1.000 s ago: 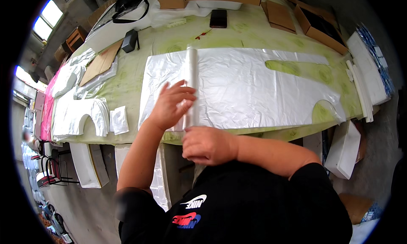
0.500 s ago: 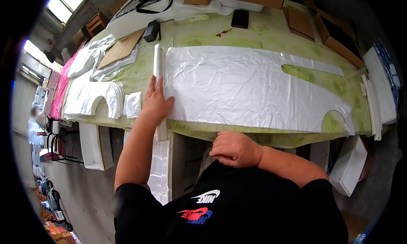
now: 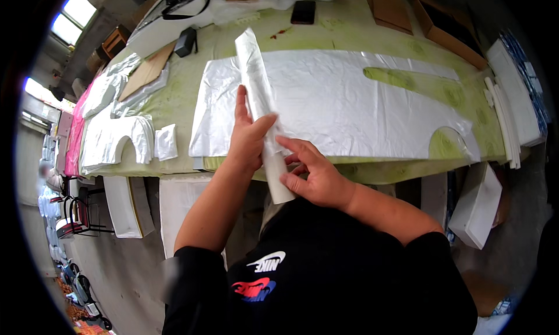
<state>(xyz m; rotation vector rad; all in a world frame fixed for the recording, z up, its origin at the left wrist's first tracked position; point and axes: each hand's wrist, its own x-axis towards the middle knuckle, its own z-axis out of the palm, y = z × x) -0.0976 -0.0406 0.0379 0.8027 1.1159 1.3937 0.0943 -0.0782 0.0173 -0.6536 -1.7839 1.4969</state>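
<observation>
A long white tube (image 3: 254, 70) wrapped in shiny plastic film is held tilted above the table's front edge. Its far end lies over the left part of a flat white plastic apron (image 3: 338, 105). My left hand (image 3: 249, 138) grips the tube around its middle, index finger stretched along its side and thumb across the top. Lower down, my right hand (image 3: 320, 175) is closed on the tube's right side with curled fingers and thumb. The apron has cut-outs toward its right end and creases across its surface.
Folded white aprons (image 3: 116, 140) and a small folded white packet (image 3: 166, 141) lie left on the green-patterned tablecloth (image 3: 332, 29). Behind are cardboard (image 3: 147, 70), a dark box (image 3: 186, 42), a phone (image 3: 303, 12) and an open carton (image 3: 445, 29). White tubes (image 3: 502, 122) stand at the right edge.
The tube has been lifted from beside the apron's left end, shifted right and tilted. My right hand has moved from near my body onto the tube. The view has shifted slightly.
</observation>
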